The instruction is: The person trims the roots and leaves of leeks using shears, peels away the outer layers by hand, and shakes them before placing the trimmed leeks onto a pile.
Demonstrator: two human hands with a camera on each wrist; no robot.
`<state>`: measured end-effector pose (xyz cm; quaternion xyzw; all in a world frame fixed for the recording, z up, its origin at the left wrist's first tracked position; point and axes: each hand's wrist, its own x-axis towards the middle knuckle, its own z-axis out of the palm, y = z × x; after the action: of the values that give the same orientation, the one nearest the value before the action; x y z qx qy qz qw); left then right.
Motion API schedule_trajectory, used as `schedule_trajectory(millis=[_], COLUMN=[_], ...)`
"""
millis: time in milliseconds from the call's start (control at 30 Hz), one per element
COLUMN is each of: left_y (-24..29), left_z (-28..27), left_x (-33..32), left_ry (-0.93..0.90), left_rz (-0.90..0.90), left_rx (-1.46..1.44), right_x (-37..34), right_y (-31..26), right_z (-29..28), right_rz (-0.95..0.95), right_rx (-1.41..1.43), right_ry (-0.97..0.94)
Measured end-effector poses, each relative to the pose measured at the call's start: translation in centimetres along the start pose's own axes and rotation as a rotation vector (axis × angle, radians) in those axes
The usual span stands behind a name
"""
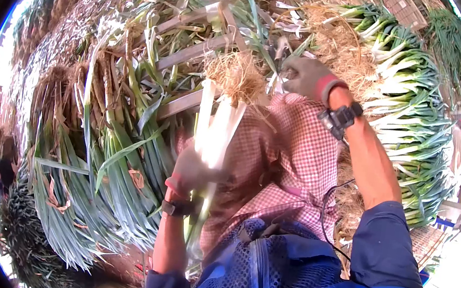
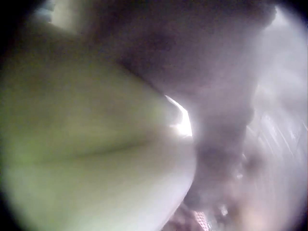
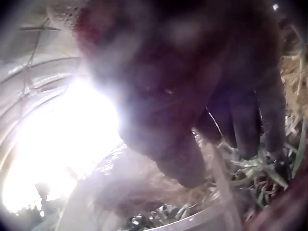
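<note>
In the head view, my gloved left hand (image 1: pixel 195 169) grips the pale stalks of leeks (image 1: pixel 218 125), held upright with their tangled roots (image 1: pixel 237 76) on top. The left wrist view shows a thick green-white stalk (image 2: pixel 96 144) against the dark glove, strongly blurred. My gloved right hand (image 1: pixel 310 79) is beside the roots, just above a checked cloth (image 1: pixel 310 128) over my lap. In the right wrist view its thumb is apart from the downward-pointing fingers (image 3: pixel 248 125). A pale strip (image 3: pixel 224 185) shows below the gap between them; I cannot tell whether it is pinched.
Untrimmed leeks (image 1: pixel 110 141) lie heaped on my left, against a wooden frame (image 1: pixel 190 52). Peeled leeks (image 1: pixel 409 120) form a long curved row on my right. Loose leaves and brown root scraps (image 1: pixel 341 42) cover the ground ahead. A cable (image 1: pixel 324 207) hangs by my right side.
</note>
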<state>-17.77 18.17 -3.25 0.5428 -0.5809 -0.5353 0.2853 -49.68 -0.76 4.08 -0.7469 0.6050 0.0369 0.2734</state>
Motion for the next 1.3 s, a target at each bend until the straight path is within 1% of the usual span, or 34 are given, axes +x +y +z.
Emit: schedule_trajectory(millis=[67, 100, 133, 200, 233, 267, 300, 333, 367, 400, 467, 500, 533, 567, 600, 667, 700, 767, 800, 833, 867, 900, 933, 967, 1033, 1133, 1167, 1233, 1267, 1300], left_y=[-0.5, -0.8, -0.8, -0.8, -0.8, -0.7, -0.8, -0.8, -0.7, -0.6, 1.5, 0.3, 0.6, 0.8, 1.1, 2.6, 2.5, 2.2, -0.1, -4.3, -3.7, -3.2, -2.7, -3.2, -2.7, -1.7, -1.8, -1.7, -1.4, -1.2], left_z=[-0.6, -1.2, -1.8, -2.7, -3.1, -3.5, -3.9, -4.3, -4.4, -4.6, -5.0, -5.5, -5.6, -5.7, -5.8, -5.4, -5.4, -5.2, -4.9, -4.4, -4.3, -4.3, -4.3, -4.1, -4.2, -4.1, -4.0, -4.1, -4.3, -4.5], left_x=[0.0, -0.2, -0.7, -1.4, -1.4, -1.4, -1.6, -1.7, -1.8, -2.1, -2.6, -2.7, -2.9, -3.0, -3.1, -3.2, -3.3, -3.9, -3.9, -3.5, -3.4, -3.3, -3.2, -3.1, -2.9, -2.8, -2.6, -2.3, -2.0, -1.9], left_ry=[-0.014, -0.014, -0.024, -0.023, -0.041, -0.057, -0.09, -0.123, -0.186, -0.208, -0.255, -0.336, -0.36, -0.383, -0.406, -0.33, -0.327, -0.326, -0.322, -0.344, -0.353, -0.363, -0.372, -0.414, -0.455, -0.473, -0.488, -0.504, -0.447, -0.417], left_rz=[0.013, 0.015, -0.077, -0.169, -0.153, -0.135, -0.172, -0.209, -0.155, -0.092, 0.034, -0.034, -0.04, -0.046, -0.052, 0.226, 0.231, 0.211, 0.22, 0.155, 0.132, 0.108, 0.085, -0.002, -0.083, -0.089, -0.131, -0.169, -0.136, -0.117], left_rx=[0.001, 0.005, -0.04, -0.085, -0.101, -0.117, -0.135, -0.151, -0.183, -0.211, -0.273, -0.175, -0.189, -0.203, -0.217, -0.172, -0.179, -0.123, -0.129, -0.254, -0.26, -0.266, -0.272, -0.272, -0.273, -0.239, -0.324, -0.41, -0.264, -0.192], right_x=[-1.9, -3.5, -5.2, -6.7, -6.3, -5.8, -5.5, -5.9, -5.9, -5.6, -4.9, -5.0, -5.2, -5.4, -6.0, -7.5, -8.2, -8.1, -8.0, -7.2, -7.1, -7.5, -7.5, -7.4, -8.1, -8.5, -8.6, -9.0, -9.1, -9.2], right_y=[-1.6, -4.1, -6.5, -8.3, -9.0, -9.9, -10.4, -11.3, -11.8, -12.3, -13.3, -13.8, -14.5, -15.0, -15.3, -16.2, -16.7, -16.5, -16.4, -16.0, -16.1, -15.9, -15.5, -15.0, -14.9, -14.6, -14.7, -15.3, -16.0, -16.7], right_z=[2.1, 1.0, -0.1, 2.4, 3.3, 4.2, 4.8, 4.1, 3.8, 3.6, 2.9, 2.7, 2.3, 1.8, 1.1, -0.3, -1.4, -2.0, -2.2, -2.1, -2.3, -3.0, -2.7, -2.3, -2.4, -1.9, -1.9, -2.2, -2.7, -3.5], right_rz=[-0.211, -0.262, -0.314, -0.69, -0.702, -0.856, -1.009, -1.041, -1.051, -1.1, -1.195, -1.222, -1.249, -1.224, -1.204, -1.163, -1.232, -1.291, -1.32, -1.28, -1.233, -1.201, -1.205, -1.191, -1.165, -1.114, -1.116, -1.021, -1.024, -0.944], right_rx=[-0.001, -0.018, -0.036, -0.39, -0.39, -0.55, -0.712, -0.656, -0.658, -0.61, -0.516, -0.491, -0.466, -0.523, -0.565, -0.647, -0.695, -0.703, -0.707, -0.662, -0.613, -0.65, -0.654, -0.636, -0.621, -0.627, -0.633, -0.783, -0.788, -0.907], right_ry=[0.263, 0.204, 0.146, 0.501, 0.504, 0.641, 0.778, 0.639, 0.642, 0.661, 0.695, 0.7, 0.706, 0.589, 0.54, 0.441, 0.493, 0.509, 0.517, 0.359, 0.201, 0.159, 0.15, 0.148, 0.135, 0.158, 0.156, 0.133, 0.132, 0.101])
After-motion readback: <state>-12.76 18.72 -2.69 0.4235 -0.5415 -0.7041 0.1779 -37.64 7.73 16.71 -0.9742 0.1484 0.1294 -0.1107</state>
